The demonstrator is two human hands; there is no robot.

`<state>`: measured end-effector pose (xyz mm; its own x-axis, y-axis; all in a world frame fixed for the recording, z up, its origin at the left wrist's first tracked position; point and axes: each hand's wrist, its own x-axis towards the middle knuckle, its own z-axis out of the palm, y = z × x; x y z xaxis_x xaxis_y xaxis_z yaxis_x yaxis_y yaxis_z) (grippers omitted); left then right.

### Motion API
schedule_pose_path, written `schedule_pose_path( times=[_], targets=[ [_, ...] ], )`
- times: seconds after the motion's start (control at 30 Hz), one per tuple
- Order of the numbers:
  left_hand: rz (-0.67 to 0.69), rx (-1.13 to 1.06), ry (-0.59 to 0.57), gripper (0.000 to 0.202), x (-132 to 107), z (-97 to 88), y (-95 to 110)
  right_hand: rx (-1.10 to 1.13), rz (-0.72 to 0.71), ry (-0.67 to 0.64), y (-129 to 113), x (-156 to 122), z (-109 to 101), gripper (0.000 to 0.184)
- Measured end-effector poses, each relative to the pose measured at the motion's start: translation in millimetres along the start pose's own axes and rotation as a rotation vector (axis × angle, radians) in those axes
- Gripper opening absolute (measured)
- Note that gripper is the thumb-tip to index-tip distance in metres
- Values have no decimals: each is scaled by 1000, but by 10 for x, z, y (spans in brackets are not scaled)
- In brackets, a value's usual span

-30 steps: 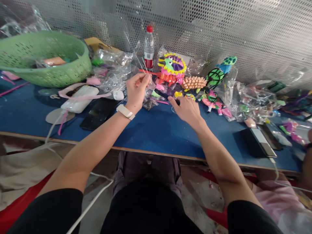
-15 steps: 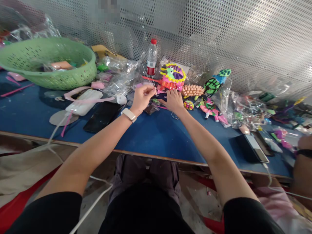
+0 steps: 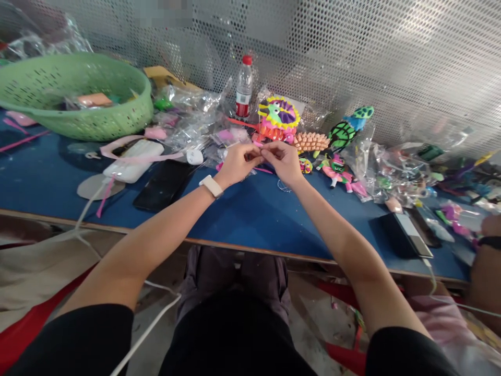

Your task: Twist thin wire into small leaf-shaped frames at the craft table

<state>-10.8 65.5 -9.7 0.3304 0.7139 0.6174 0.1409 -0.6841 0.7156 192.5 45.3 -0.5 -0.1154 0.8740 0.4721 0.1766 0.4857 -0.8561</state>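
Note:
Over the blue table, my left hand [image 3: 238,164] and my right hand [image 3: 287,163] meet at the fingertips, thumbs and forefingers pinched together. What they pinch is too small and too covered to make out; a bit of pink [image 3: 257,144] shows just beyond the fingertips. Right behind them stands a clay figure with a yellow-edged purple disc [image 3: 288,114] above a red-orange body [image 3: 276,130]. To the right of my right hand are a tan scaly clay figure [image 3: 311,141] and a small round yellow-pink piece [image 3: 306,166]. A thin clear ring [image 3: 284,186] lies below that hand.
A green basket [image 3: 97,122] and a white power bank [image 3: 133,161] sit left, beside a black phone [image 3: 162,185]. A red-capped bottle [image 3: 244,89] stands behind. Rightward are a turtle figure [image 3: 344,136], plastic bags [image 3: 391,167], a propped phone [image 3: 407,235] and another person's arm [image 3: 487,266].
My right hand has lifted from lying flat on a dark piece and now pinches against my left. The thin stick-like thing at my left fingers no longer shows.

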Motion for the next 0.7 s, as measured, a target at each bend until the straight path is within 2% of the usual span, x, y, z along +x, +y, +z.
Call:
schedule_pose_path(
  times=[0.1, 0.27, 0.4, 0.53, 0.7],
  targets=[
    [-34, -52, 74, 27, 13, -14, -12, 157, 86, 73, 33, -81, -3, 32],
    [-116, -239, 191, 42, 24, 33, -75, 411, 317, 188, 187, -256, 53, 29],
    [-164, -328, 245, 42, -6, 112, -103, 494, 298, 241, 259, -335, 116, 31],
    [-152, -223, 141, 40, -36, 92, -51, 330, 224, 262, 232, -344, 94, 34],
    [-34, 13, -77, 21, -93, 38, 78, 94, 129, 151, 162, -359, 20, 37]
  ],
)
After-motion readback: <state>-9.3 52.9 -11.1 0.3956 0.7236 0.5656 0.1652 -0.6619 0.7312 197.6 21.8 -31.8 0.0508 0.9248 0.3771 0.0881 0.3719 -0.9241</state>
